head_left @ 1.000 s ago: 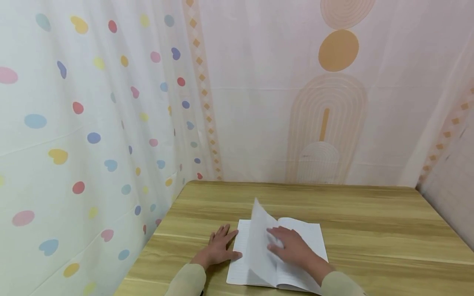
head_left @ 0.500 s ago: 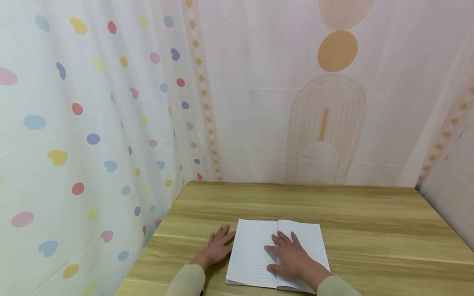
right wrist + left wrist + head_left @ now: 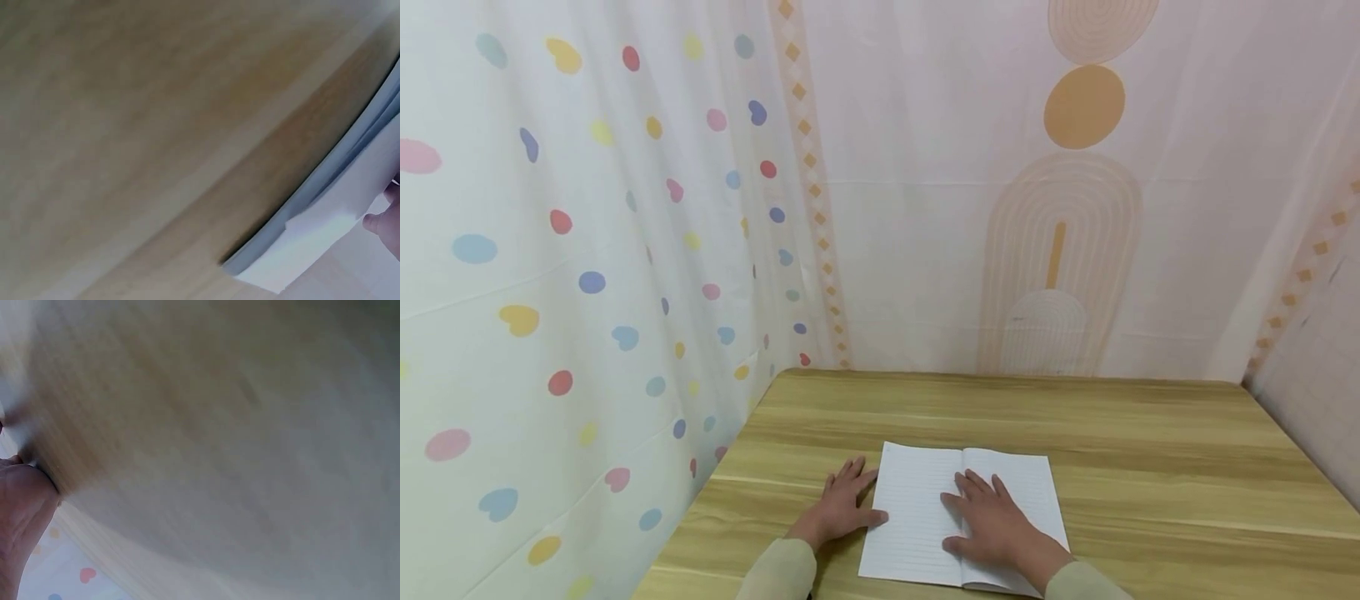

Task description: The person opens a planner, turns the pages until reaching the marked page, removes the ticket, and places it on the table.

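Note:
A notebook (image 3: 917,517) with white lined pages lies spread flat on the wooden table, its fold running down the middle. My right hand (image 3: 996,525) rests on the right page, fingers spread, with the fingertips and thumb reaching the fold. At the notebook's left edge, my left hand (image 3: 842,504) lies on the table with its thumb over the margin of the left page. The right wrist view catches the layered page edges of the notebook (image 3: 312,231) and part of the right hand (image 3: 387,225). Only the side of the left hand (image 3: 25,506) shows in the left wrist view.
The wood-grain table (image 3: 1172,467) extends behind and to the right of the notebook. A dotted white curtain (image 3: 587,333) hangs along the left side, and a patterned curtain (image 3: 917,250) hangs behind the table's back edge.
The page that stood raised at the fold has come down flat on the left side. My right hand has settled on the right page. The left thumb lifted off the page edge and came back.

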Demonstrator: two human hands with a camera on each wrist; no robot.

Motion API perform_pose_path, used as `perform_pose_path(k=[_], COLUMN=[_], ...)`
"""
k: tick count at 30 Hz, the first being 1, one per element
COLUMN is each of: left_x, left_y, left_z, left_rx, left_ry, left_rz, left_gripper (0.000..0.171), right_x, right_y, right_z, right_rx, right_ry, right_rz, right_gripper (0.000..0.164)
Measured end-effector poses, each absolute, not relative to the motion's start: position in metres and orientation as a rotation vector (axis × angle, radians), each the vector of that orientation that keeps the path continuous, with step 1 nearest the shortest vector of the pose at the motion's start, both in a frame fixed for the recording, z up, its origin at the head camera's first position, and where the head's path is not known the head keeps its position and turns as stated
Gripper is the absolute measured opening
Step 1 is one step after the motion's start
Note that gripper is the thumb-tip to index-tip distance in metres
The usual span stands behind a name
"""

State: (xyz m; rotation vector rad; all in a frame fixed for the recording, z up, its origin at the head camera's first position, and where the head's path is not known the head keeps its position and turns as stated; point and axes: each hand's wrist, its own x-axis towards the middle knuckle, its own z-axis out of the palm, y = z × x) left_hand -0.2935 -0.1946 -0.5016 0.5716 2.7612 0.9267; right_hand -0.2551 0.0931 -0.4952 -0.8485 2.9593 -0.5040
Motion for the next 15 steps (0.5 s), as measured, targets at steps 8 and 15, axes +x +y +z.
perform_pose_path(k=[8,15], left_x=[-0.293,-0.290], left_y=[-0.196,-0.195], left_z=[-0.503,-0.500], left_rx=[0.578,0.583], left_ry=[2.762,2.752], left_rz=[0.930,0.912], left_gripper=[0.082,0.074], right_x=[-0.261,-0.268], right_y=[0.113,0.142], right_z=[-0.504,-0.509], right_rx=[-0.714,-0.552], right_ry=[3.009,3.073], right_rz=[-0.651,-0.667], right_gripper=[0.077,0.076])
